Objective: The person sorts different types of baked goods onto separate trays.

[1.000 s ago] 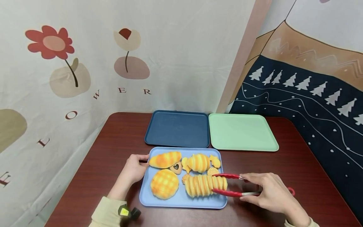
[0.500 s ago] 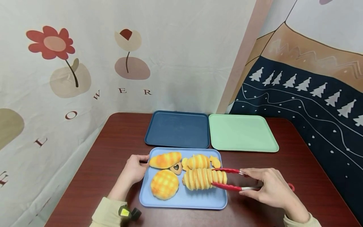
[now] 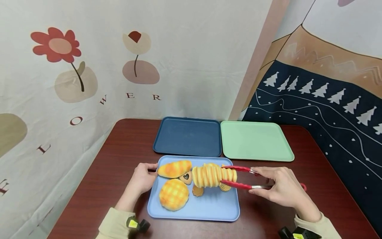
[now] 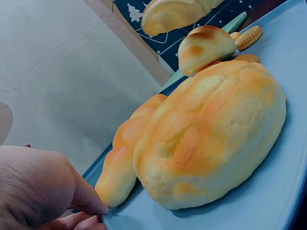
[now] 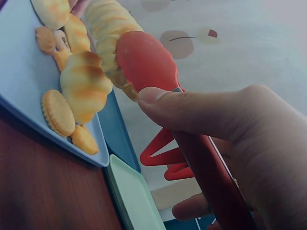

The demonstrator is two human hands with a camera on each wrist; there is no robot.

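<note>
My right hand (image 3: 282, 189) holds red tongs (image 3: 238, 185), thumb on one arm and fingers on the other. Their tips squeeze a long ridged bread roll (image 3: 206, 176), raised above the light blue tray (image 3: 209, 209) in the right wrist view. My left hand (image 3: 144, 178) grips that tray's left rim. On the tray lie a round checked bun (image 3: 174, 195), an oblong bread (image 3: 174, 169), a heart cookie (image 3: 186, 178) and round cookies (image 3: 225, 187). A smaller striped bread (image 5: 86, 86) is mostly hidden behind the raised roll in the head view.
Behind the light blue tray, a navy tray (image 3: 187, 136) and a pale green tray (image 3: 256, 140) lie side by side on the brown table (image 3: 113, 159). A printed cloth (image 3: 194, 66) hangs behind the table.
The tongs have lifted the ridged roll and carried it away from me, over the striped bread. Two round cookies now show in front of it. My left hand stays on the rim.
</note>
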